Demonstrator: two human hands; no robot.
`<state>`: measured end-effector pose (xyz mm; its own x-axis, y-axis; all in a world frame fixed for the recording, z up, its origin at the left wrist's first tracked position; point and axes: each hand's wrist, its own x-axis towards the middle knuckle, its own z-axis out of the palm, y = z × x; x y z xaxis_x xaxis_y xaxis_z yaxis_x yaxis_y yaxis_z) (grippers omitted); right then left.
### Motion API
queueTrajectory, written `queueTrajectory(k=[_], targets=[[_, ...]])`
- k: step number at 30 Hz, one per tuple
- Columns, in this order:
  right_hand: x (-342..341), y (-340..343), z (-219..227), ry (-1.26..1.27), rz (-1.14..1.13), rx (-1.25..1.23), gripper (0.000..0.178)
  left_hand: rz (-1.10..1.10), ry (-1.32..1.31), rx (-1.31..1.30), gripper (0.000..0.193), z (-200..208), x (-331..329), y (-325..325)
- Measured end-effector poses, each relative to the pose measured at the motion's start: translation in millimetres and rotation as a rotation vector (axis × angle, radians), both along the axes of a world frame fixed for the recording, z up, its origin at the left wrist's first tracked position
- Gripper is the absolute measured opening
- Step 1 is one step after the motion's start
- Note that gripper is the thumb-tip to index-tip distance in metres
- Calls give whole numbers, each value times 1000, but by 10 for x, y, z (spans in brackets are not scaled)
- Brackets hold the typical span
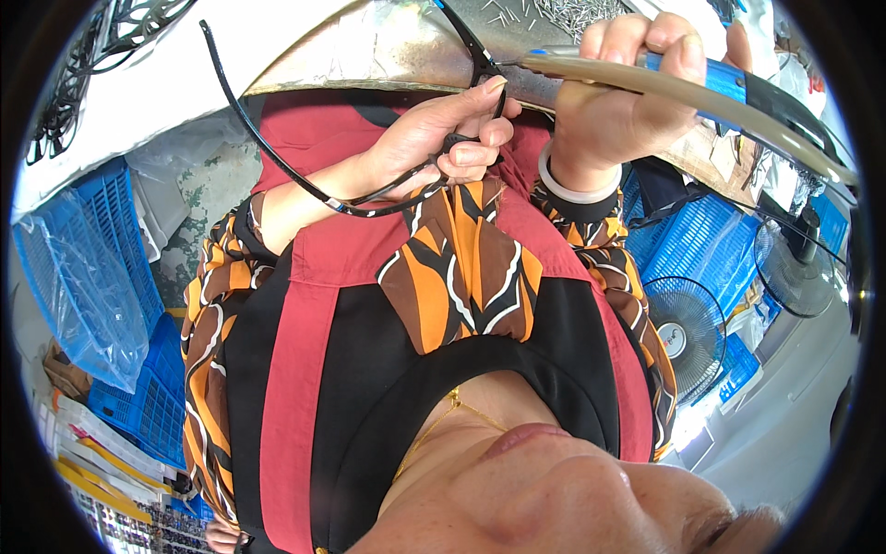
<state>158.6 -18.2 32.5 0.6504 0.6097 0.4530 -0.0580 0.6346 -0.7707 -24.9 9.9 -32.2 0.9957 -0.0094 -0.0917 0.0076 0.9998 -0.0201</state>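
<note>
while the head camera looks down my front, my left hand [434,138] sits at the edge of the bench [388,55], its fingers [475,157] pinching the hinge end of a black spectacle frame piece [277,157]. one thin arm of that piece curves away to my left and upward; another runs up toward the bench top. my right hand [628,102] is just beside the left, fingers wrapped tight around a long handled tool [729,102] with a blue band and a pale shaft. the tool's narrow metal tip [517,63] meets the frame piece just above my left thumb; the exact contact point is too small to tell. a pale bangle [577,185] sits on my right wrist. small metal pins [563,14] lie scattered on the bench. blue plastic crates [92,249] stand on the floor to my left, a fan [688,332] to my right
</note>
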Motion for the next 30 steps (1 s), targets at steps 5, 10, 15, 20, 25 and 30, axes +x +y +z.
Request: queueTrajectory(k=[5, 10, 15, 20, 25, 30], targets=[[59, -20, 49, 15, 111, 15, 22, 1, -25, -21, 35, 8, 6, 2], [-172, 69, 89, 11, -51, -10, 22, 1, -24, -31, 36, 14, 4, 10], [-219, 245, 84, 26, 85, 71, 65, 4, -67, 9, 37, -52, -11, 20], [-161, 324, -63, -2, 302, 115, 72, -15, -173, 25, 42, -60, -9, 66], [104, 287, -46, 39, 58, -33, 53, -82, 116, 194, 36, 161, -95, 109], [418, 506, -70, 313, -11, -33, 33, 757, 331, 530, 23, 382, -63, 169]])
